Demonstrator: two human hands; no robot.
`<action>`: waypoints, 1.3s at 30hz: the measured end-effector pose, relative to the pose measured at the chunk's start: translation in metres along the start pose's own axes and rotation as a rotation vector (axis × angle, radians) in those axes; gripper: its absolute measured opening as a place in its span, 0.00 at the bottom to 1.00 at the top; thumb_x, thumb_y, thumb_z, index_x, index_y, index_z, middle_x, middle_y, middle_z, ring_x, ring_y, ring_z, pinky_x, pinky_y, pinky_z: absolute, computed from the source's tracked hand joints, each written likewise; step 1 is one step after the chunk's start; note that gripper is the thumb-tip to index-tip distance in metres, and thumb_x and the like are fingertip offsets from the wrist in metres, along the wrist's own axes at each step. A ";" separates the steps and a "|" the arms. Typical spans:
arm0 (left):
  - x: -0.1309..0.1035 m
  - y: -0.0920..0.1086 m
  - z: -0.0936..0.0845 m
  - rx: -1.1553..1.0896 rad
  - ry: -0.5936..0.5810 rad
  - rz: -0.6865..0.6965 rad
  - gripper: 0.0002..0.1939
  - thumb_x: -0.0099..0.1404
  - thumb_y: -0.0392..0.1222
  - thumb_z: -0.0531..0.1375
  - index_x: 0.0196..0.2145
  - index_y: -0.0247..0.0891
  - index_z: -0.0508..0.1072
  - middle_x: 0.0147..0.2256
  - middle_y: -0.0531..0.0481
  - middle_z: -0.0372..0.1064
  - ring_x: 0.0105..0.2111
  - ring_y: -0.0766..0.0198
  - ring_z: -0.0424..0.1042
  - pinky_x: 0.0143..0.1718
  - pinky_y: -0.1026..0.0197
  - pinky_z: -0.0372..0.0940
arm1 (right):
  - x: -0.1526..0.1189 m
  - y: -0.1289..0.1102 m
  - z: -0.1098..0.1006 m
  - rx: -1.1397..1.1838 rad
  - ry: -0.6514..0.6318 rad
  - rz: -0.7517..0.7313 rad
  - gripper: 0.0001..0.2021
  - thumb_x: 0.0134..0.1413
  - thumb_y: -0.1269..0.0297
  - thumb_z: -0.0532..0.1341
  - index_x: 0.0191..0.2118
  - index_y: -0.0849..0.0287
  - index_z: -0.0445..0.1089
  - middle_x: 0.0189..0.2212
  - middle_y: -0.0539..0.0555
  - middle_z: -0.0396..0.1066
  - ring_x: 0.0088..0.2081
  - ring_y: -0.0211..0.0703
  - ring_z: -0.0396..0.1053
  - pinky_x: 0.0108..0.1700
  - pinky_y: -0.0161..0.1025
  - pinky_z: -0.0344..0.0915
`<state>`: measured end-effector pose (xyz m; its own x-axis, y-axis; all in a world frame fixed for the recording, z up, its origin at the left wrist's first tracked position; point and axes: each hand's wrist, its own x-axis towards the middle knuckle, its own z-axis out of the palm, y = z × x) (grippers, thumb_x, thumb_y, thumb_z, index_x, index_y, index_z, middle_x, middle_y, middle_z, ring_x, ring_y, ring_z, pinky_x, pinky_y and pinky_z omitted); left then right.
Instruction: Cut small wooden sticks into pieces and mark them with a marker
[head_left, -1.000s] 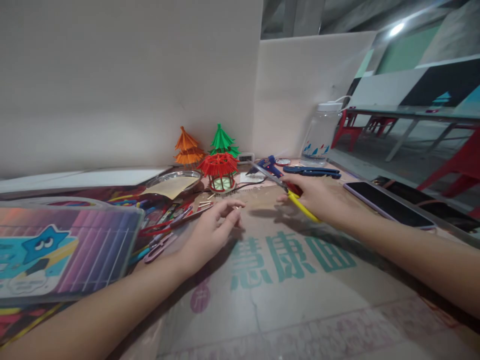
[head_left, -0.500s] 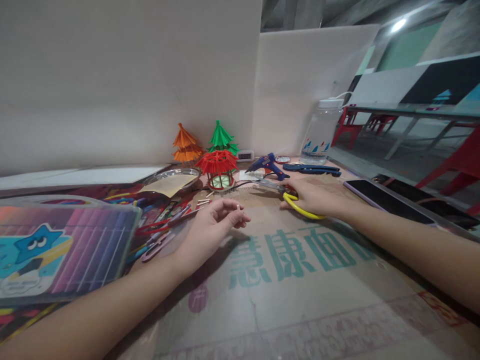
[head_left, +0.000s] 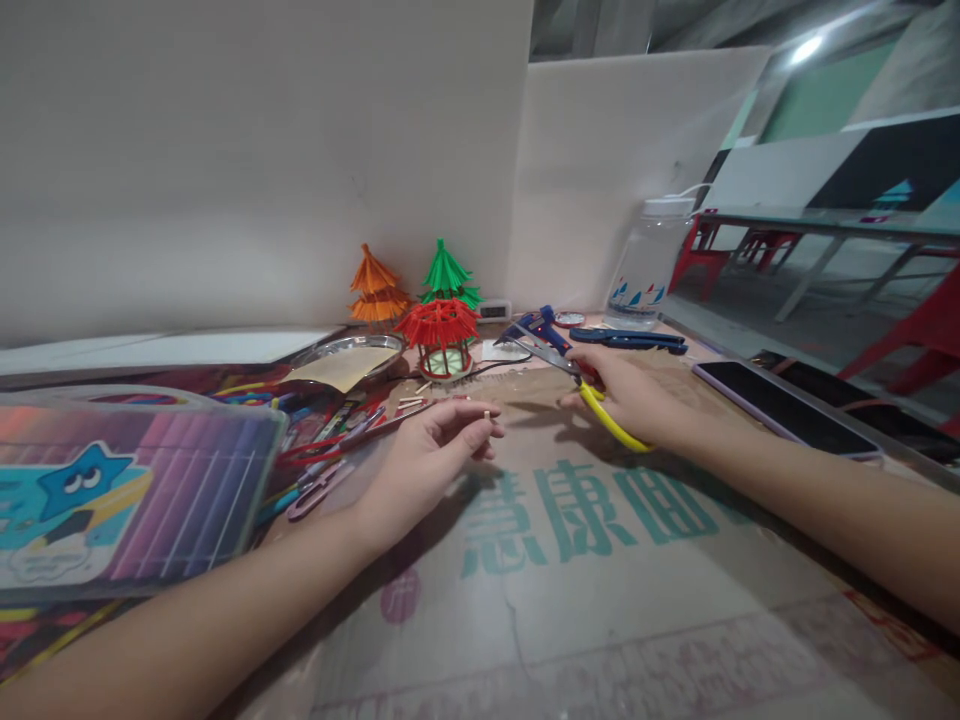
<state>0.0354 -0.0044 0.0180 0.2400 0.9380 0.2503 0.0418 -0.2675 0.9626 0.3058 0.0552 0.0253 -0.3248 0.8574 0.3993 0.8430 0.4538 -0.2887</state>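
Presently, we are reaching both hands out over a printed board (head_left: 585,620). With our left hand (head_left: 431,455) we are pinching a small pale piece (head_left: 487,414) between thumb and fingers, and it is showing just above the thumb tip. With our right hand (head_left: 619,388) we are gripping yellow-handled scissors (head_left: 611,428); the blades are pointing toward ten o'clock, apart from the pale piece, though we cannot tell how far they are spreading.

From our left hand, a few pale sticks (head_left: 411,403) are lying near at eleven o'clock, a red model (head_left: 441,322) is standing at twelve with a green model (head_left: 445,268) behind it, and an orange model (head_left: 371,272) is standing toward eleven. A metal dish (head_left: 341,345) bearing a yellowish sheet (head_left: 351,370) is resting at ten, and a clear marker case (head_left: 187,480) is lying at nine.

From our right hand, a blue glue gun (head_left: 541,322) is lying toward eleven, a navy tool (head_left: 630,340) is lying near at one, a water bottle (head_left: 645,260) is standing farther out at one, and a phone (head_left: 784,410) is lying at three.
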 end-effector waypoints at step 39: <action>-0.006 0.006 0.003 0.194 0.059 0.040 0.05 0.58 0.37 0.61 0.30 0.37 0.78 0.30 0.51 0.77 0.31 0.62 0.74 0.35 0.61 0.69 | -0.031 -0.060 -0.015 -0.153 -0.186 -0.204 0.20 0.52 0.50 0.69 0.48 0.52 0.74 0.36 0.53 0.77 0.37 0.48 0.74 0.31 0.36 0.59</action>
<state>0.0367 -0.0122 0.0221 0.1879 0.9356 0.2988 0.2207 -0.3367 0.9154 0.2718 -0.0017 0.0434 -0.5546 0.7887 0.2652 0.8028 0.5910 -0.0790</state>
